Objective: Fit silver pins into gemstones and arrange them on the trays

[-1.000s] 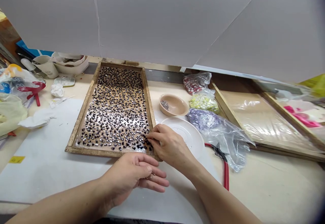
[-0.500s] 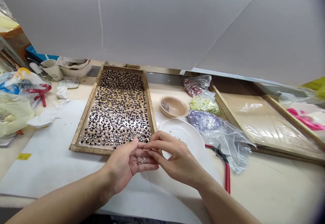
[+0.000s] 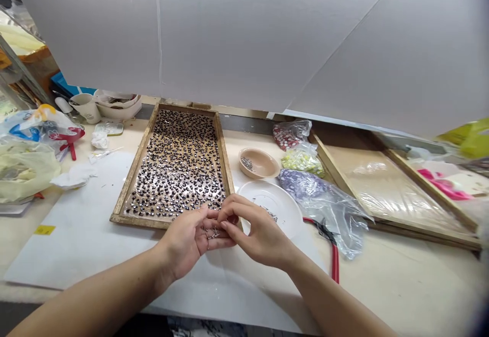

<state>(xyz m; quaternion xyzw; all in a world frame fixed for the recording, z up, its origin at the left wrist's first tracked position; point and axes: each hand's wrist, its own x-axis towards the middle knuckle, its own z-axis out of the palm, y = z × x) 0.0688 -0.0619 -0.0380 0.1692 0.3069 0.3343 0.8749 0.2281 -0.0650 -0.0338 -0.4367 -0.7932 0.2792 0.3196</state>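
Observation:
My left hand (image 3: 191, 232) is palm up with its fingers slightly curled, and it holds several small silvery metal pins (image 3: 211, 233). Over its fingertips, my right hand (image 3: 254, 230) has thumb and fingers pinched together; what lies between them is too small to make out. Just beyond both hands stands a wooden-framed tray (image 3: 126, 194), its film-covered base dotted with many small shiny black pieces (image 3: 179, 169). Beside my right hand, a white plate (image 3: 288, 207) carries a few tiny metal bits. A tan bowl (image 3: 265, 163) behind it contains more small metal pieces.
Red-handled pliers (image 3: 333, 250) lie right of the plate. Bags of red, yellow and purple pieces (image 3: 301, 184) sit by another film-covered wooden tray (image 3: 372, 184). Plastic bags (image 3: 26, 169), crumpled tissue (image 3: 74, 175) and a white cup (image 3: 87, 107) are at left. A white panel (image 3: 244, 41) overhangs the back.
The view has shifted slightly. My right fingers have curled in closer over the left fingertips, still pinched. My left hand stays palm up with the metal pins in it.

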